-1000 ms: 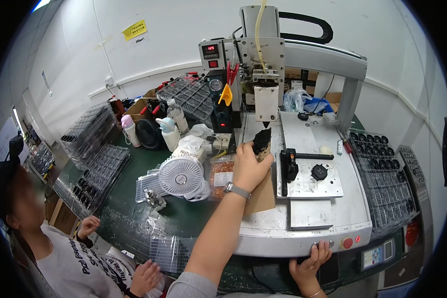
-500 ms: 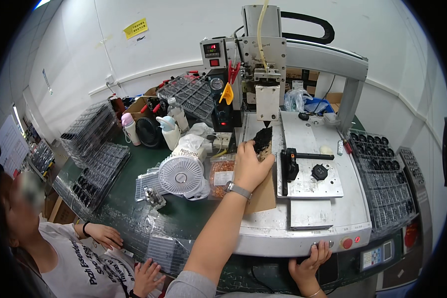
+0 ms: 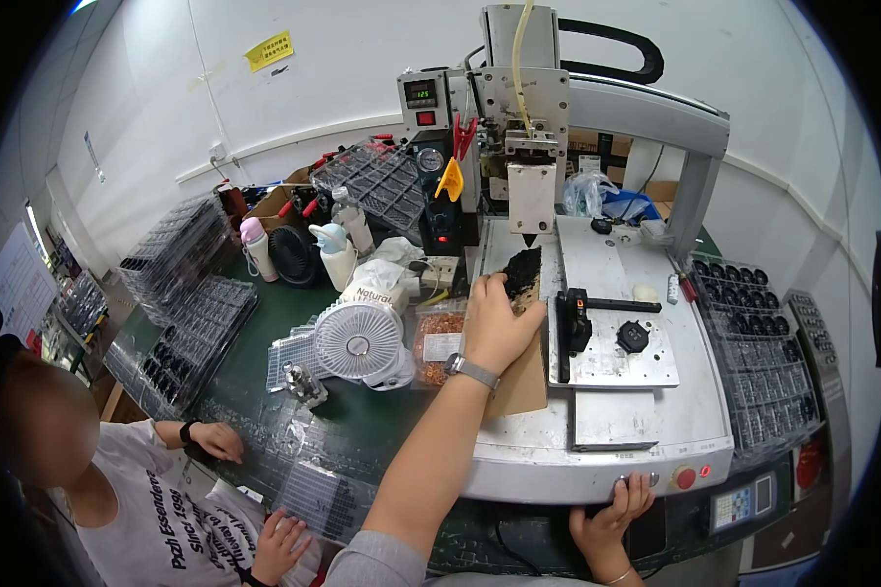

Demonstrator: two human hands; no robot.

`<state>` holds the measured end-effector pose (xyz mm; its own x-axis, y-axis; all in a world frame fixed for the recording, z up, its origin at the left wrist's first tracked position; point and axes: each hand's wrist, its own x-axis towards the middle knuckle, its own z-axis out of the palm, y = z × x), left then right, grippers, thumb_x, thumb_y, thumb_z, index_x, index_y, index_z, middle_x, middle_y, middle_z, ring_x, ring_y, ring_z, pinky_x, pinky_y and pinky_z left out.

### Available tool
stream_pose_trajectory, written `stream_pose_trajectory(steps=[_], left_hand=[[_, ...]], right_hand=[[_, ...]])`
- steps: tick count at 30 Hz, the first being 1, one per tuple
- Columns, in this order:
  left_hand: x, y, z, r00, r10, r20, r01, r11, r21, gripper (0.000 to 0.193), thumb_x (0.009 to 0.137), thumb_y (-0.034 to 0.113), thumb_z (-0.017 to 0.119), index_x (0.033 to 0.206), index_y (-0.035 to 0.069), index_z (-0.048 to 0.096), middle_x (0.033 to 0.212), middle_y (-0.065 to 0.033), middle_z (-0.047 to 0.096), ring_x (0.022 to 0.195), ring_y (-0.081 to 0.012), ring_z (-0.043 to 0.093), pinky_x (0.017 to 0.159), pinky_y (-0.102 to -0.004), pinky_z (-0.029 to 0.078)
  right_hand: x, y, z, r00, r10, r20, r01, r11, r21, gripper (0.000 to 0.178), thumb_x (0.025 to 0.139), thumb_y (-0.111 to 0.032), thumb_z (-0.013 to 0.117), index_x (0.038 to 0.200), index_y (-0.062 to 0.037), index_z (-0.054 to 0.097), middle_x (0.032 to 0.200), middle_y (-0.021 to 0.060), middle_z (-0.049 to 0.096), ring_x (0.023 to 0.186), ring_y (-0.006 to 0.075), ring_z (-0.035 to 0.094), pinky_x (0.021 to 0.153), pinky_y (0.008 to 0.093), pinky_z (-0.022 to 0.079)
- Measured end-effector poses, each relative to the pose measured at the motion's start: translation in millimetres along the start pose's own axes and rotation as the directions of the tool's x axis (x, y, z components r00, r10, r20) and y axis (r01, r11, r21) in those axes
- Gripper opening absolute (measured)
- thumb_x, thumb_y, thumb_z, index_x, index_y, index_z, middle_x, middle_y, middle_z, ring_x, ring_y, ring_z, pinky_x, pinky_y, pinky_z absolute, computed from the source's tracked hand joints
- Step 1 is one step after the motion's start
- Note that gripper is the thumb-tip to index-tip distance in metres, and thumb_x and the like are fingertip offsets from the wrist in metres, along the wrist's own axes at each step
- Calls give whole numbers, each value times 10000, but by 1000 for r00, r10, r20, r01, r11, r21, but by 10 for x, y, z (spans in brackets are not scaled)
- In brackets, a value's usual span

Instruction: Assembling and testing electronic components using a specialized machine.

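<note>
My left hand [image 3: 502,321] is closed on a piece of brown cardboard [image 3: 521,386] that lies on the left side of a white benchtop machine [image 3: 597,468]. Thick black residue [image 3: 525,269] covers the cardboard's far end, just under the dark nozzle [image 3: 530,241] of the machine's head [image 3: 532,196]. My right hand [image 3: 609,517] is at the machine's front panel, fingertips against it by a small button, thumb apart, holding nothing. Right of the cardboard, a metal plate [image 3: 607,367] carries a black clamp [image 3: 575,323] and a round black part [image 3: 632,337].
A co-worker's hand [image 3: 282,548] rests near the table edge at left. A white fan [image 3: 358,342], bottles [image 3: 335,256] and stacked clear trays [image 3: 171,256] stand left of the machine. Trays of black parts [image 3: 744,303] lie at right, near a red button [image 3: 685,478] and a calculator-like device [image 3: 744,504].
My hands hold nearly the same places. The co-worker at left has shifted, head and hands moving slightly. The whole view has tilted a little.
</note>
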<state>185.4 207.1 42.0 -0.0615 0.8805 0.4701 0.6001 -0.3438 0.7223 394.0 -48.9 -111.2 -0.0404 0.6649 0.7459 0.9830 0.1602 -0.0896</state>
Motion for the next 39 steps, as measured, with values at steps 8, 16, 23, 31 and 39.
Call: stream_pose_trajectory(steps=[8,16,23,31,39], left_hand=[[-13,9,12,1000,-11,3,11,1000,1,707,777,373,692,1252,-106,481,1292,-279,469,1206,-421,469,1043,-444,382],[-9,-6,12,1000,-16,-12,16,1000,-2,698,783,364,692,1246,-114,482,1287,-280,473,1196,-418,477,1038,-438,387],[13,-36,37,1000,-5,-5,5,999,-42,705,788,377,694,1246,-117,485,1269,-286,483,1191,-415,481,1033,-432,392],[55,-100,-56,994,-104,24,107,976,-188,759,798,391,693,1292,-133,454,1321,-303,468,1223,-388,473,1039,-417,384],[-11,-8,-133,996,-84,-25,83,995,-46,763,782,392,695,1294,-118,450,1315,-296,465,1213,-410,475,1038,-425,391]], right_hand=[[-8,1,-10,1000,3,7,-3,1000,-2,714,739,-142,661,1324,41,296,1411,288,320,1377,488,270,1159,597,80],[-19,11,8,1000,-1,-5,1,1000,2,714,742,-141,663,1329,33,296,1413,284,322,1379,485,273,1162,592,78],[34,45,-133,1000,-1,-18,2,998,57,652,737,-120,646,1313,27,379,1421,283,319,1387,480,260,1162,589,85],[233,725,-856,915,390,102,-342,886,-314,718,721,4,494,1427,72,385,1518,305,247,1409,481,230,1123,592,199],[172,1085,-1109,915,249,318,-201,963,-178,584,712,5,567,1295,33,529,1403,281,428,1326,466,370,1129,537,244]])
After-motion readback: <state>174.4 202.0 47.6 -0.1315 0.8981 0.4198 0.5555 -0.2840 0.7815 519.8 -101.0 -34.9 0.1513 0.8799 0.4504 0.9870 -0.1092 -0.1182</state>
